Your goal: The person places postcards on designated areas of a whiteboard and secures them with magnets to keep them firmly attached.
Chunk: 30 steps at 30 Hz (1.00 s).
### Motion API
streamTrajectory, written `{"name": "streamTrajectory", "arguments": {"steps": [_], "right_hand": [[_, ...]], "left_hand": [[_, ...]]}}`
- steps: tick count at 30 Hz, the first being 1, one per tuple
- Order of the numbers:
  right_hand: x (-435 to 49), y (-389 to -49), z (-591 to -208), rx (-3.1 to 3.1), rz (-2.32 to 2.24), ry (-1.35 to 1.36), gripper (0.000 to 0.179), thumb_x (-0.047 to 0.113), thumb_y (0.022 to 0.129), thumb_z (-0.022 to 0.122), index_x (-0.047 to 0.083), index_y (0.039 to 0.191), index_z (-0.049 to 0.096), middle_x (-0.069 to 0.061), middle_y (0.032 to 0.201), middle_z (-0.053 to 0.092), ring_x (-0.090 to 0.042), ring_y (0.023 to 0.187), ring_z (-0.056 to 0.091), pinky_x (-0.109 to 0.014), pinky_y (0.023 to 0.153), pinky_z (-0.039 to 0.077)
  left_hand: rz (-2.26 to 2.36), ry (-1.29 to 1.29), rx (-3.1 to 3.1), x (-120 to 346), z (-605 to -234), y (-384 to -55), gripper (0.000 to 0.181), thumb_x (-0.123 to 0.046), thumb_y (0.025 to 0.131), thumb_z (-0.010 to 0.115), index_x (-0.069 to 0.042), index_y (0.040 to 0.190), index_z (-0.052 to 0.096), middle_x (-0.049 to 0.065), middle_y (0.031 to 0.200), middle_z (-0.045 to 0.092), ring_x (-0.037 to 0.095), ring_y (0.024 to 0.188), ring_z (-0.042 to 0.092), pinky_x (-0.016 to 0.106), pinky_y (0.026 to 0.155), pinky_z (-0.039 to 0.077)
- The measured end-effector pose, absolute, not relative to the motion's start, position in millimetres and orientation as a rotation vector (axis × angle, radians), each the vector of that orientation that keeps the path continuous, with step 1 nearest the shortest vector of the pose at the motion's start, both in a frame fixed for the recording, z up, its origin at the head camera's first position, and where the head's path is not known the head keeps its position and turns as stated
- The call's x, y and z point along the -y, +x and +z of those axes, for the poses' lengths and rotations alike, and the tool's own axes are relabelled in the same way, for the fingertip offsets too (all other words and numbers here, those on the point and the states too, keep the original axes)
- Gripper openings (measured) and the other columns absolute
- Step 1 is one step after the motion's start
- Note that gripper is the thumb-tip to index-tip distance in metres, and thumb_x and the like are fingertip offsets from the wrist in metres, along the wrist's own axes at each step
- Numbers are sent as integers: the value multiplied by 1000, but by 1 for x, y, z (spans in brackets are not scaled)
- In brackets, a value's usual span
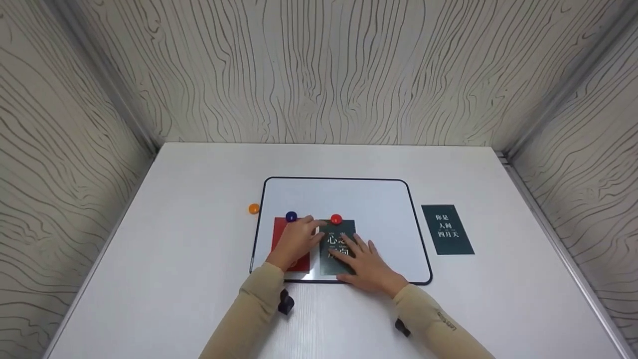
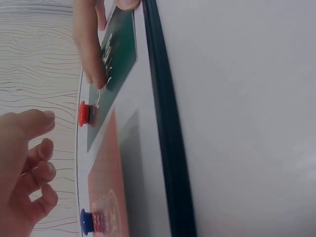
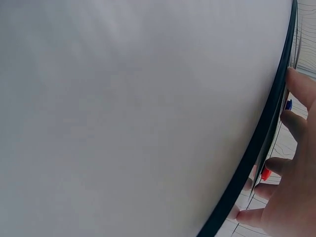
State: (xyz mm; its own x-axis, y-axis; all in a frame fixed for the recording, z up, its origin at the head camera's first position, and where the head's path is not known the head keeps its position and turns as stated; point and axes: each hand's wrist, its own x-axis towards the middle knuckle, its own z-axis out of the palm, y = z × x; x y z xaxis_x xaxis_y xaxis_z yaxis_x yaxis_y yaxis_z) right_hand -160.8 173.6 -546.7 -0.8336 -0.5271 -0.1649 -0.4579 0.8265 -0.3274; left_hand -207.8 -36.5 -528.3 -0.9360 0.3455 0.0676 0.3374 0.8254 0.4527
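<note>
A whiteboard point(image 1: 384, 209) with a black rim lies on the table. On it are a red card point(image 1: 278, 232) under a blue round magnet point(image 1: 291, 216) and a dark green card point(image 1: 329, 268) with white characters under a red round magnet point(image 1: 336, 219). My left hand point(image 1: 297, 240) hovers over the red card, covering much of it. Its fingers bend loosely beside the green card's upper left corner, and the left wrist view shows nothing between them. With fingers spread, my right hand point(image 1: 369, 267) rests on the green card's lower right part, hiding some characters.
An orange round magnet point(image 1: 254, 208) sits at the whiteboard's left edge. Right of the board, another dark green card point(image 1: 451, 244) with white characters lies on the white table point(image 1: 164, 224). Wood-patterned panels point(image 1: 319, 75) stand behind and at both sides.
</note>
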Motion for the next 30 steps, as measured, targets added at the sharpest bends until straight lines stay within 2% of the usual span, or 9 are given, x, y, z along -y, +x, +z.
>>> {"name": "streamTrajectory", "arguments": {"steps": [3, 7, 9, 14, 18, 26, 30], "right_hand": [[-174, -161, -546, -2759, -411, -744, 61, 52, 91, 57, 35, 147, 38, -14, 162, 22, -46, 148, 16, -69, 117, 18], [-174, -160, -545, -2756, -422, -731, 61, 52, 91, 57, 34, 146, 39, -14, 162, 21, -46, 149, 16, -68, 117, 17], [-174, -160, -545, -2758, -435, -737, 61, 51, 91, 57, 33, 146, 39, -15, 161, 22, -47, 148, 16, -69, 117, 17], [-175, -160, -547, -2755, -467, -744, 61, 50, 91, 58, 31, 146, 39, -15, 161, 22, -47, 148, 17, -69, 117, 17], [-177, -160, -545, -2751, -492, -737, 61, 49, 91, 59, 32, 147, 39, -13, 162, 22, -46, 149, 16, -68, 118, 16], [-179, -161, -540, -2775, -568, -731, 58, 44, 92, 60, 28, 145, 43, -13, 160, 27, -43, 149, 19, -66, 118, 19], [-179, -160, -538, -2792, -629, -728, 56, 41, 91, 62, 25, 143, 46, -12, 158, 33, -40, 148, 25, -63, 119, 22]], "left_hand": [[737, 583, -2986, 42, -526, -204, 33, -29, 93, 64, -20, 124, 65, 7, 106, 68, 16, 90, 67, 30, 89, 59], [738, 588, -2984, 49, -527, -201, 33, -28, 93, 64, -19, 125, 65, 10, 126, 65, 22, 110, 66, 38, 101, 54], [711, 608, -3012, 53, -529, -199, 32, -29, 93, 63, -19, 124, 65, 10, 129, 64, 23, 117, 64, 39, 103, 51], [598, 732, -3118, 64, -535, -192, 28, -28, 92, 65, -18, 118, 69, 4, 109, 69, 18, 104, 66, 33, 97, 56], [493, 861, -3165, 74, -536, -188, 24, -26, 91, 67, -17, 113, 71, 3, 102, 66, 15, 99, 62, 30, 93, 58], [436, 876, -3224, 95, -536, -184, 25, -26, 89, 69, -17, 112, 70, 5, 120, 67, 20, 111, 62, 39, 93, 57], [415, 879, -3230, 104, -540, -181, 29, -28, 90, 68, -18, 117, 69, 4, 122, 67, 20, 113, 62, 41, 94, 56]]}}
